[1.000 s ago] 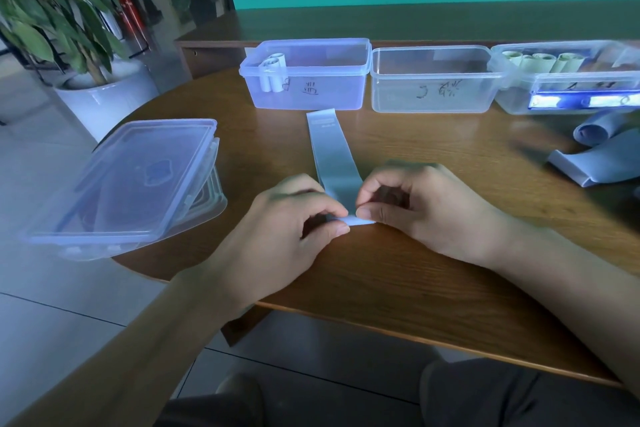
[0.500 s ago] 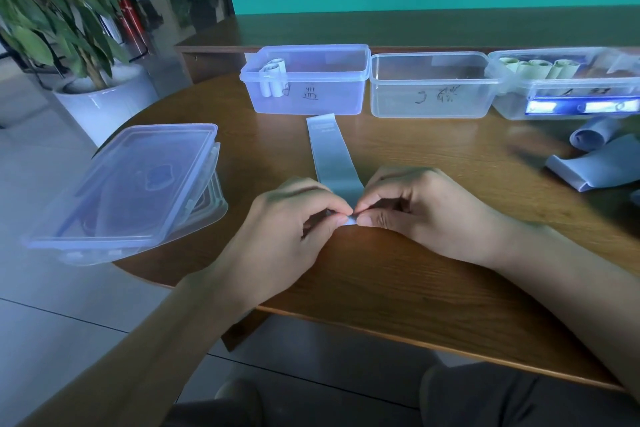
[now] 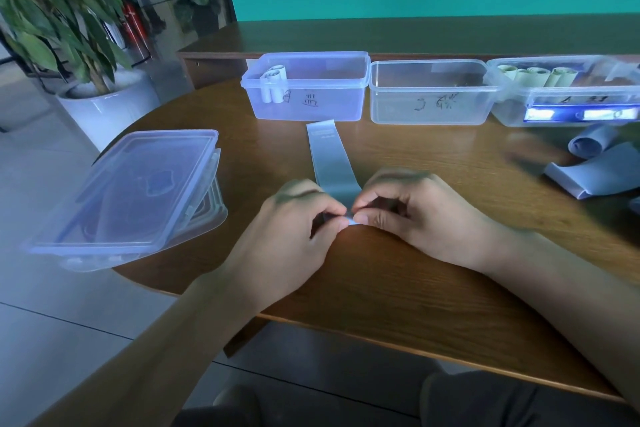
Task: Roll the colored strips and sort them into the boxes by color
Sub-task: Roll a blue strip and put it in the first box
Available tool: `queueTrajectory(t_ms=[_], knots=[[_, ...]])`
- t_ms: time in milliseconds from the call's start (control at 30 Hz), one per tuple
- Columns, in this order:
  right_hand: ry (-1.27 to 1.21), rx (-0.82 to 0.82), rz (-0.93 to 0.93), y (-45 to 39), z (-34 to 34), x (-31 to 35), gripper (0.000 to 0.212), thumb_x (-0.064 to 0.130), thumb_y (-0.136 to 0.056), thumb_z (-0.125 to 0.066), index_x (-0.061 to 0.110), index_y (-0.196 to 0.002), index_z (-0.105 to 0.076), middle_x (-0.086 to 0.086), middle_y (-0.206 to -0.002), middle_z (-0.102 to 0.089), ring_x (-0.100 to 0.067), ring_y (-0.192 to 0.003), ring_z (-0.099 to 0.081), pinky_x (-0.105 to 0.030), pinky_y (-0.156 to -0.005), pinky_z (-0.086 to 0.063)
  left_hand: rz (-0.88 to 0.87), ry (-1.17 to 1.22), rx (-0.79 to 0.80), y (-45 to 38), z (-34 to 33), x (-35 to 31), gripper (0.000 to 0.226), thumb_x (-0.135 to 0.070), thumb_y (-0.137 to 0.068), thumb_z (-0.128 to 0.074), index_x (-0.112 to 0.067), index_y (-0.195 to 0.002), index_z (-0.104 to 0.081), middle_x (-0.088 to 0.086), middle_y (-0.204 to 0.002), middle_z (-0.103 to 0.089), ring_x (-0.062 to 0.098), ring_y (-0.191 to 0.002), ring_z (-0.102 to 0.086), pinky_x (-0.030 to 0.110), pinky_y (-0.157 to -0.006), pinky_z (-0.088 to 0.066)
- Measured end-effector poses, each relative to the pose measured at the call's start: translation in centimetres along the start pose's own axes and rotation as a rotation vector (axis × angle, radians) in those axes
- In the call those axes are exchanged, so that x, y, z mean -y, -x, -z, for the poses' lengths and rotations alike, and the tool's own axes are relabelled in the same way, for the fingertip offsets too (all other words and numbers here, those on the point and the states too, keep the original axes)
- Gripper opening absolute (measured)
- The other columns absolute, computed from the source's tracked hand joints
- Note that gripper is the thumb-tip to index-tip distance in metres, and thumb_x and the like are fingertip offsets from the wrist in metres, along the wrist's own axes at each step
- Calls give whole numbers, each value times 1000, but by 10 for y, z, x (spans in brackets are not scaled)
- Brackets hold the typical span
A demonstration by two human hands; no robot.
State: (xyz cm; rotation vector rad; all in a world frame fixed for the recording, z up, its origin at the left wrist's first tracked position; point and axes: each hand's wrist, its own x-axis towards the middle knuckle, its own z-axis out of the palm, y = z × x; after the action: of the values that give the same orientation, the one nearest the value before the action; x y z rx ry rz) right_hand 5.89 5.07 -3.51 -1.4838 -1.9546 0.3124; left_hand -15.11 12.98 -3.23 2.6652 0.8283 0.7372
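Wooden table point(image 3: 398, 288) is carrying three boxes along its far edge. Pale blue strip point(image 3: 329, 159) is lying flat, long axis running straight away from the person toward the left box point(image 3: 308, 87). Left hand point(image 3: 294, 236) and right hand point(image 3: 415, 215) are both pinching its near end w/ thumb and forefinger, approx. equally close; roll direction, by judgement, is away from the body.

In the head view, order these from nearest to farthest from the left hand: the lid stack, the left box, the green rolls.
From the left hand:
1. Lid stack, at its left, on the table edge.
2. Left box, straight behind.
3. Green rolls, far right, in the right box.
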Motion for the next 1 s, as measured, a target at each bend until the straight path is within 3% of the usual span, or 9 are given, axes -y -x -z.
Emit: queueTrajectory(t_ms=[67, 233, 433, 600, 700, 833, 1000], knots=[[15, 34, 2, -1, 2, -3, 16, 29, -93, -73, 25, -108, -75, 10, -101, -65, -12, -93, -64, -20, -78, -49, -1, -21, -9, -1, -2, 1, 20, -34, -97, -61, -25, -108, -75, -11, -105, -63, 2, -96, -55, 14, -83, -43], [36, 15, 20, -4, 0, -7, 17, 25, -94, -72, 22, -110, -77, 11, -100, -65, -7, -94, -64, -13, -80, -44, -17, -38, -66, -2, -4, 4, 18, -30, -95, -65, -22, -105, -76, -10, -105, -63, 0, -94, -53, 2, -78, -37], [68, 16, 37, -9, 2, -10, 16, 23, -96, -69, 21, -109, -78, 7, -97, -63, -7, -94, -62, -10, -82, -41, -58, -31, -61, -2, -3, 2, 9, -26, -89, -73, -24, -98, -74, -11, -95, -66, 3, -87, -51, 6, -71, -39], [59, -103, 25, -7, -3, -8, 14, 23, -92, -73, 19, -105, -74, 9, -98, -62, -3, -90, -59, -10, -77, -41, -19, -45, -64, -5, -7, 6, 11, -30, -91, -71, -27, -101, -73, -19, -92, -59, -2, -83, -47, 1, -77, -36], [62, -70, 29, -8, -3, -6, 8, 22, -95, -71, 21, -103, -73, 10, -99, -63, -9, -92, -61, -15, -77, -44, 21, -49, -33, -7, -7, 6, 12, -36, -93, -67, -33, -104, -72, -23, -91, -54, -6, -81, -50, 5, -72, -38], [60, -26, -3, -10, -1, -9, 13, 28, -93, -73, 24, -106, -72, 12, -101, -62, -8, -90, -60, -15, -75, -44, -7, -56, -59, -8, -11, 8, 17, -36, -92, -66, -28, -106, -72, -12, -99, -62, 2, -90, -49, 18, -80, -39], [86, -35, 10, -13, -2, -15, 15, 25, -95, -71, 23, -110, -74, 11, -103, -64, -7, -95, -62, -14, -80, -46, 1, -70, -106, -8, -13, 9, 27, -35, -91, -69, -21, -113, -73, -6, -110, -62, 6, -98, -55, 18, -84, -43]])
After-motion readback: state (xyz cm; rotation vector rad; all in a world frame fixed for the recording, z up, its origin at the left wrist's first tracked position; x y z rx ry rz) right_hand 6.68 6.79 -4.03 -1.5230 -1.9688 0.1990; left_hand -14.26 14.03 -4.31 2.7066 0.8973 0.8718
